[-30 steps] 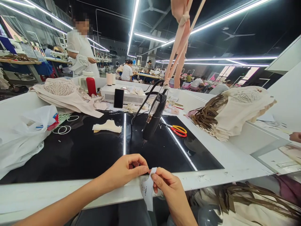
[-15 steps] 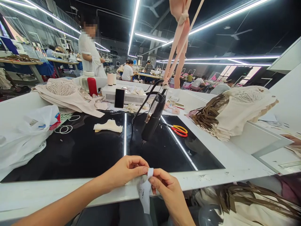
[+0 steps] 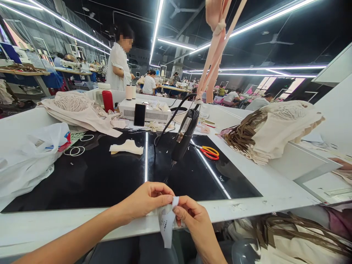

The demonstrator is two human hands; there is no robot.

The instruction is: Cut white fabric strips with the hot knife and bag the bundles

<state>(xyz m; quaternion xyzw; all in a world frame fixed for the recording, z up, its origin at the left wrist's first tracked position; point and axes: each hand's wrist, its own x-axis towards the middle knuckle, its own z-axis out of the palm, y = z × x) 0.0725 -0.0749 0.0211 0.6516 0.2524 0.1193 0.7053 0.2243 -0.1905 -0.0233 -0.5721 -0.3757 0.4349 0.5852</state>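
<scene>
A white printed label strip [image 3: 167, 227] hangs between my hands at the table's front edge, its lower end over my lap. My left hand [image 3: 150, 200] pinches its upper left side between thumb and fingertips. From the other side my right hand [image 3: 192, 212] is closed on the same strip, thumb against forefinger. Dark print shows on the strip, too small to read. Just beyond my hands, a black handheld tool [image 3: 185, 134] with a thin tip hangs on pink fabric ties [image 3: 211, 62] above the black work mat [image 3: 90, 183].
A cream fabric piece [image 3: 127, 147] and orange-and-red-handled scissors [image 3: 209, 152] lie on the mat. A plastic bag [image 3: 30, 157] sits left, a fabric stack [image 3: 280, 128] right. A phone [image 3: 139, 114] leans on a white box [image 3: 156, 113]. A person [image 3: 119, 64] stands beyond the table.
The hanging tool has swung a little to the right, with its ties. The strip's lower end has shifted slightly left. The standing person has moved right. My hands keep their pinch.
</scene>
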